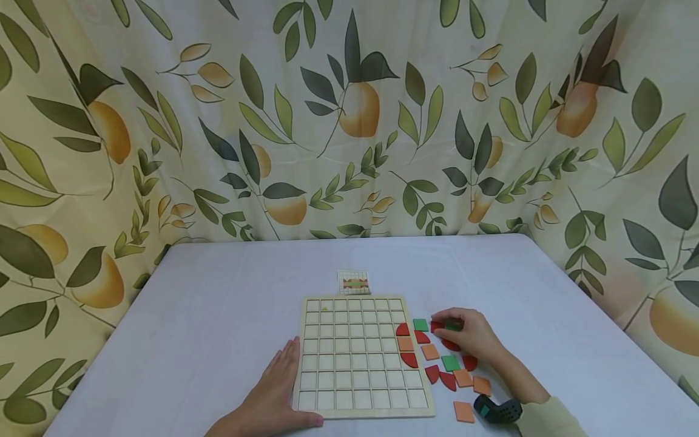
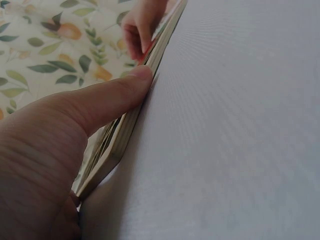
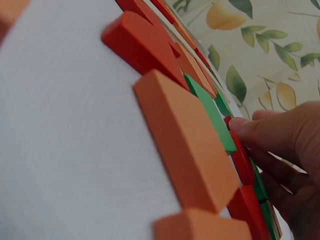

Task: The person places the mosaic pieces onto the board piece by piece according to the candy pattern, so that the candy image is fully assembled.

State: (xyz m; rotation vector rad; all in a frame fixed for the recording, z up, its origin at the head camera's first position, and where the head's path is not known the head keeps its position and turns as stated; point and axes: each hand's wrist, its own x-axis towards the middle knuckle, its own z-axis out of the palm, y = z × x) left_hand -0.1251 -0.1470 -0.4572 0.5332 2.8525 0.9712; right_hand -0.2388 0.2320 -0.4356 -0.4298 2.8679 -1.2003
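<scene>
A light wooden board (image 1: 355, 364) with a raised grid lies flat on the table. My left hand (image 1: 275, 388) rests against its left edge, fingers straight along the side and thumb along the front edge near the corner. To the right of the board, my right hand (image 1: 472, 334) pinches a red quarter-circle piece (image 1: 436, 326) between thumb and fingertips, among the loose pieces. In the board's right column sit an orange square (image 1: 405, 344) with a red quarter-circle (image 1: 402, 329) above it and another red quarter-circle (image 1: 409, 360) below.
Loose green squares (image 1: 450, 363), orange squares (image 1: 464, 412) and red quarter-circles (image 1: 448, 381) lie right of the board. A small pattern card (image 1: 354, 283) is behind the board. A dark wrist device (image 1: 497, 409) is on my right wrist. A leaf-and-fruit patterned curtain (image 1: 349, 176) surrounds the white table (image 1: 218, 303).
</scene>
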